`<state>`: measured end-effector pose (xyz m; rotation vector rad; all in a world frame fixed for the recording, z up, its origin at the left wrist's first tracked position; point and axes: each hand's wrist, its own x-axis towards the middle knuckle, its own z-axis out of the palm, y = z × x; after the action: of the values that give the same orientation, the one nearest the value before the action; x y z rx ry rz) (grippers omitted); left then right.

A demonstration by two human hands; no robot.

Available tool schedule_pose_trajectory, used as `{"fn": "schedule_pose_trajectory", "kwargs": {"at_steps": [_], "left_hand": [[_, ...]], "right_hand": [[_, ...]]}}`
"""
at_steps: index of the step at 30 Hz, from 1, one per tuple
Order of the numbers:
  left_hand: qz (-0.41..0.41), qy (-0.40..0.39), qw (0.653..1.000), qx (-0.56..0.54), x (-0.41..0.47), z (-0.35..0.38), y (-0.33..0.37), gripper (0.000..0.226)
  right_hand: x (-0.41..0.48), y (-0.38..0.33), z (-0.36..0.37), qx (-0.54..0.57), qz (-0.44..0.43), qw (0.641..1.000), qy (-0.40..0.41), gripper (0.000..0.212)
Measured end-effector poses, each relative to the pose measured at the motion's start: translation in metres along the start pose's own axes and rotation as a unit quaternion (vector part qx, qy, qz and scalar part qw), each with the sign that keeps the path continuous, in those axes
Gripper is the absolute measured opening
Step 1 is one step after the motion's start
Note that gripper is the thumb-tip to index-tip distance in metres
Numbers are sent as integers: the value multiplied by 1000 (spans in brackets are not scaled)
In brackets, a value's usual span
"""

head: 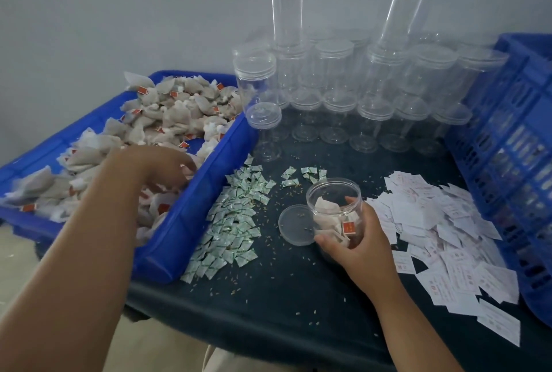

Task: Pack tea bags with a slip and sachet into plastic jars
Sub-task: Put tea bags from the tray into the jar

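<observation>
From the head view we see our left hand (161, 168) reaching down among the beige mesh tea bags (179, 109) heaped in the blue plastic tray (209, 189), its fingers too blurred for us to tell whether they pinch a bag. Our right hand (358, 240) holds the open clear round plastic jar (331, 207) at the middle of the dark counter (268, 297), fingers (354, 201) curled round its wall. A few tea bags sit inside, the clear round lid (294, 224) lies just beside it, green-and-white sachets (236, 213) lie between tray and jar, and white paper slips (448, 222) are piled to the right.
</observation>
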<state>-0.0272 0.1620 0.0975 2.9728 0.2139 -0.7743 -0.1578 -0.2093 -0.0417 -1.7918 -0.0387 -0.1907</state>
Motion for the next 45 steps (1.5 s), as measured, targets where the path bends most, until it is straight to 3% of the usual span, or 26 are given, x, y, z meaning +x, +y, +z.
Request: {"fn": "schedule_pose_trajectory", "kwargs": {"at_steps": [3, 5, 8, 12, 19, 25, 30, 33, 36, 39, 42, 45], "left_hand": [[32, 43, 995, 81, 17, 21, 0, 23], [39, 99, 992, 66, 20, 18, -3, 5], [52, 188, 979, -62, 19, 9, -10, 36], [75, 292, 929, -213, 9, 0, -7, 46], [58, 271, 928, -250, -2, -2, -4, 53], [57, 283, 914, -284, -21, -10, 1, 55], [174, 305, 871, -343, -59, -19, 39, 32], [256, 256, 855, -371, -81, -8, 88, 24], [316, 208, 865, -330, -89, 19, 139, 26], [351, 168, 894, -221, -87, 48, 174, 22], [357, 178, 899, -182, -82, 63, 180, 16], [381, 134, 898, -173, -80, 63, 170, 23]], "right_hand": [[0, 2, -1, -10, 5, 1000, -4, 84], [0, 2, 0, -14, 6, 1000, 2, 82], [-1, 1, 1, 0, 2, 1000, 2, 77], [-2, -7, 3, -3, -9, 1000, 4, 72], [-1, -5, 4, -2, -16, 1000, 0, 72], [1, 1, 3, -2, 1, 1000, -3, 84], [1, 0, 4, -3, 3, 1000, 0, 76], [1, -2, 4, 2, 0, 1000, -2, 73], [0, -3, 3, 3, -10, 1000, -3, 73], [0, -3, 2, 22, -13, 1000, -2, 73], [0, -4, 1, 33, -13, 999, 4, 78], [0, -3, 0, 32, -14, 999, 10, 76]]}}
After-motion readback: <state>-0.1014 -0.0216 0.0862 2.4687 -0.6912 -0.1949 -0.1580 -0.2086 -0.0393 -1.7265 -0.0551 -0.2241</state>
